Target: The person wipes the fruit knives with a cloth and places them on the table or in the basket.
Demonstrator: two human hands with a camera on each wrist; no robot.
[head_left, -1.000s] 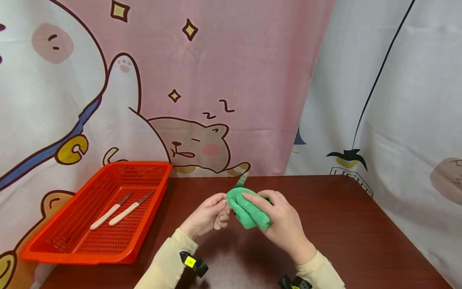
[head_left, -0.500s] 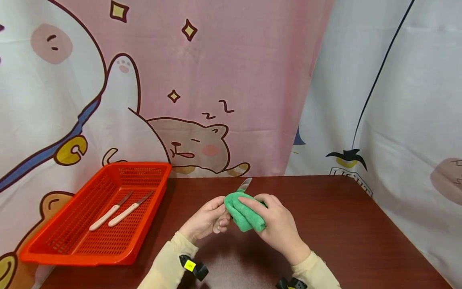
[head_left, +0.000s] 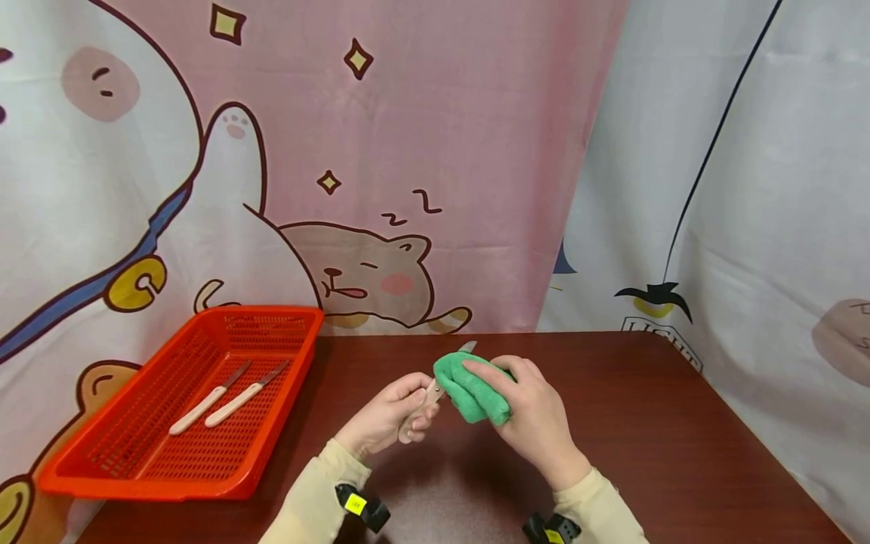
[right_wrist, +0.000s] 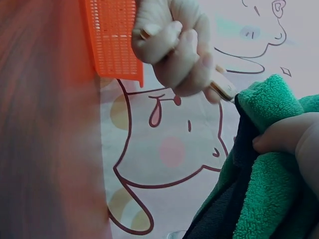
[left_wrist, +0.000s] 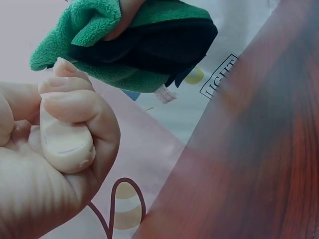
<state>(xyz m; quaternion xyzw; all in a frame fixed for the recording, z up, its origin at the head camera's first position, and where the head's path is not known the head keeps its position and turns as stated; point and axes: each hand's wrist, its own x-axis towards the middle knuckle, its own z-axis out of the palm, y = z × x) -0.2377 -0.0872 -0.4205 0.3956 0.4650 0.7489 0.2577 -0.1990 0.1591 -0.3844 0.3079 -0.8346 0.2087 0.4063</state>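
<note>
In the head view my left hand [head_left: 390, 415] grips a knife by its pale handle [head_left: 433, 392], with the blade slanting up and away to the right. The handle's butt end [left_wrist: 69, 152] shows below the curled fingers in the left wrist view. My right hand [head_left: 540, 415] holds a folded green cloth [head_left: 472, 389] around the blade, pinched between thumb and fingers. Only the knife's tip [head_left: 468, 346] pokes out beyond the cloth; the middle of the blade is hidden. The cloth's dark underside [right_wrist: 219, 199] shows in the right wrist view.
An orange-red plastic basket [head_left: 248, 480] stands at the left of the brown table [head_left: 652, 423]. Two more knives with white handles [head_left: 198, 410] lie side by side in it. A printed curtain [head_left: 476, 151] hangs behind the table's far edge.
Half a second ago the cloth was nearer the handle and more of the blade stuck out. Now it sits farther up the blade, and the handle's upper end shows. The basket is unchanged.
</note>
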